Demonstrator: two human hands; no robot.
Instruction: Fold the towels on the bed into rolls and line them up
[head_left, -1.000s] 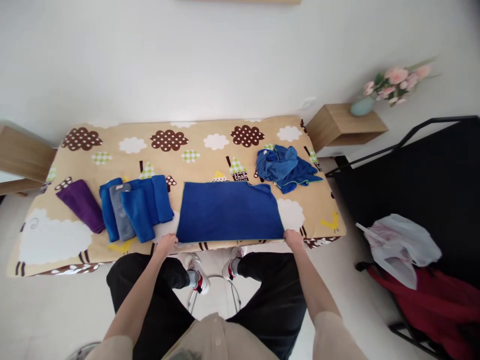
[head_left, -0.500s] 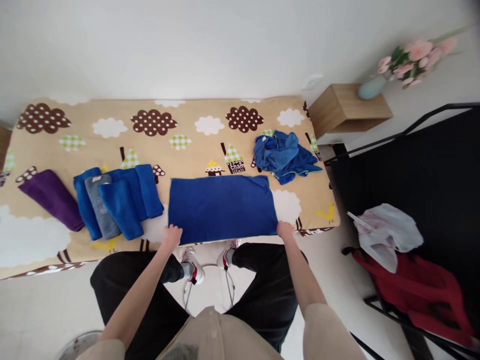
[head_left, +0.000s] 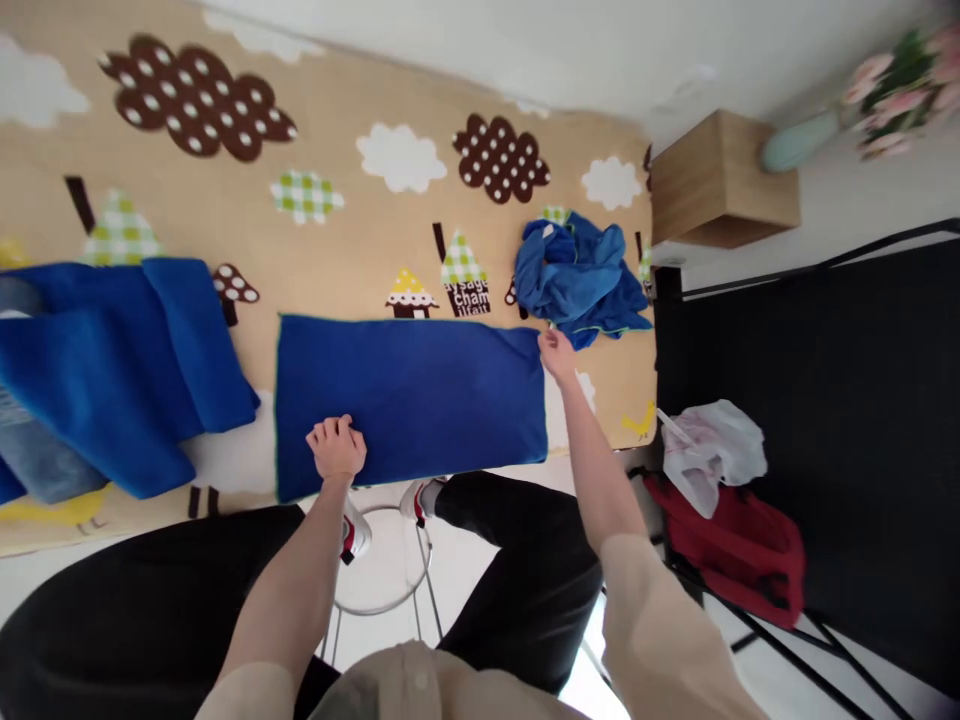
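Note:
A blue towel (head_left: 420,390) with a thin green edge lies spread as a long rectangle on the patterned cloth. My left hand (head_left: 336,447) rests on its near left part, palm down with the fingers spread. At the towel's far right corner my right hand (head_left: 557,352) pinches the edge between thumb and fingers. Just beyond that hand sits a crumpled heap of blue towels (head_left: 577,275). To the left, several folded blue towels (head_left: 112,370) overlap one another, with a grey towel (head_left: 49,450) partly under them.
Clouds, houses and mushrooms decorate the beige cloth (head_left: 330,260). A wooden bedside cabinet (head_left: 694,185) with a flower vase (head_left: 799,140) stands at the back right. On the right, a white plastic bag (head_left: 712,445) and a red bag (head_left: 739,555) lie by a black-framed piece. A metal stool (head_left: 382,605) is below.
My right hand has gone from the towel's near right corner to its far right corner. My left hand has let go of the left edge and moved onto the towel. The view has shifted.

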